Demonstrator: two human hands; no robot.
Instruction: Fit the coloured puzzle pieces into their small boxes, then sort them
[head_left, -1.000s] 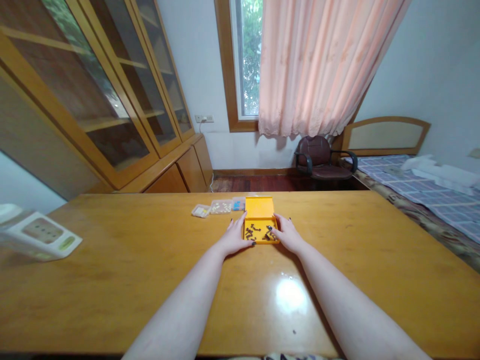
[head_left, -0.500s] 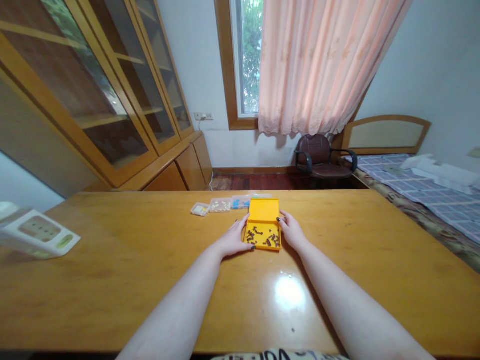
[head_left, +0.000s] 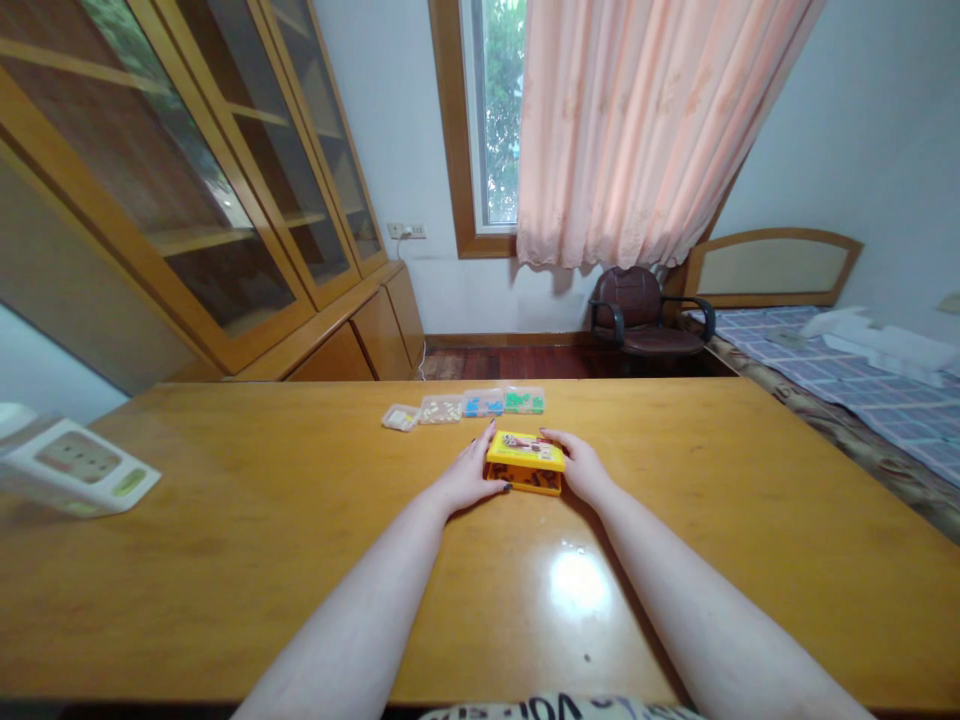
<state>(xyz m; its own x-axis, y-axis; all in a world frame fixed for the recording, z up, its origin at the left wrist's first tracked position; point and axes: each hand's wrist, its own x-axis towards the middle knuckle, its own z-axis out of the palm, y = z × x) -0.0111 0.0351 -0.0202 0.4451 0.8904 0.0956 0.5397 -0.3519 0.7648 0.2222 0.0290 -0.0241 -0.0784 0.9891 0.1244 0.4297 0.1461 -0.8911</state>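
Note:
A yellow flat hinged box [head_left: 527, 486] lies on the table with its lid [head_left: 525, 447] tilted partway down and a printed label on top. Small dark brown pieces [head_left: 536, 477] show through the gap at the front. My left hand [head_left: 469, 482] grips the box's left side, thumb at the front corner and fingers along the edge. On the right, my right hand [head_left: 581, 466] holds the side of the lid, fingers reaching round to its back edge.
Behind the box stand small clear containers with green [head_left: 523, 401], blue [head_left: 484, 404] and whitish pieces [head_left: 442, 409], and a smaller one [head_left: 400, 417] beside them. A white appliance [head_left: 82, 465] stands at the table's left. Beyond are a chair [head_left: 637, 312] and a bed [head_left: 862, 370].
The box's lid has swung from upright to nearly down, with my right hand on it. The container of green pieces behind has come into view. My left hand has stayed nearly in place.

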